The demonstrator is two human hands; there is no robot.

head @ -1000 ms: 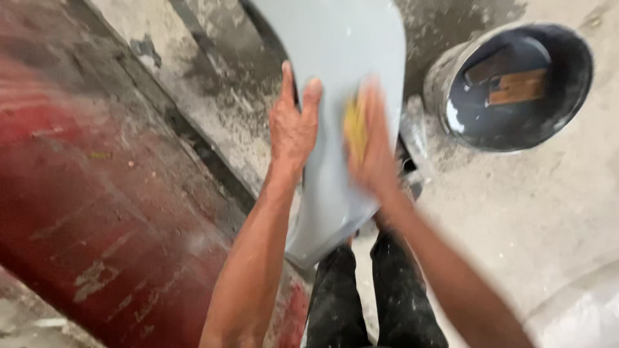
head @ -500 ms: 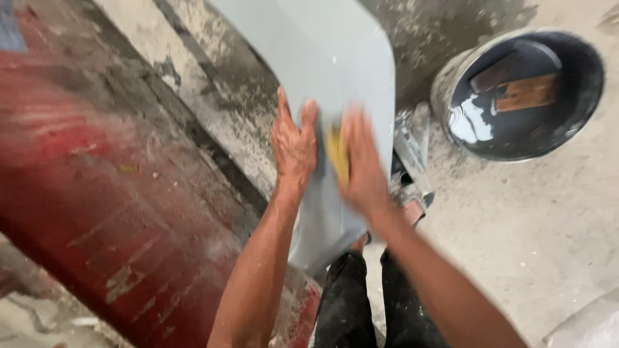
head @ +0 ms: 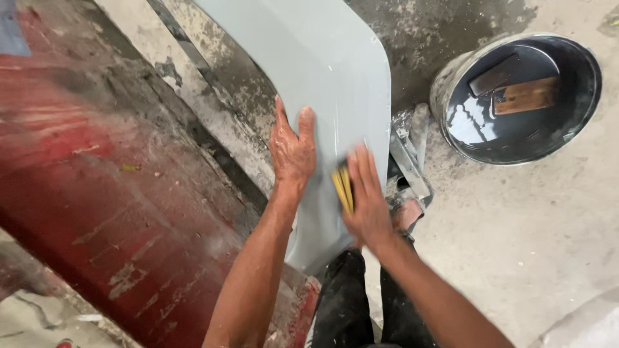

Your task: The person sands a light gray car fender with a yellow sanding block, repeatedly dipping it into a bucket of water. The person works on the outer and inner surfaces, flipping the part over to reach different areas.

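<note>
The red surface (head: 84, 193), scuffed and worn, fills the left of the view. The grey panel (head: 322, 84) leans across the concrete floor (head: 535, 245) between it and the bucket, its lower end resting near the person's legs (head: 361, 309). The panel appears stiff, thin and wet, so likely slippery; its rounded edges offer the surest hold. The metal bucket (head: 516, 96) stands well apart to the right, holding dark water and two blocks. A metal bracket (head: 409, 161) lies just beside the panel's right edge, limiting room there; open floor lies further right. The left hand (head: 293, 151) lies flat on the panel, fingers spread, grip apart. The right hand (head: 367, 193) presses a yellow sanding pad (head: 343, 188) against the panel, grip clamped on it.
</note>
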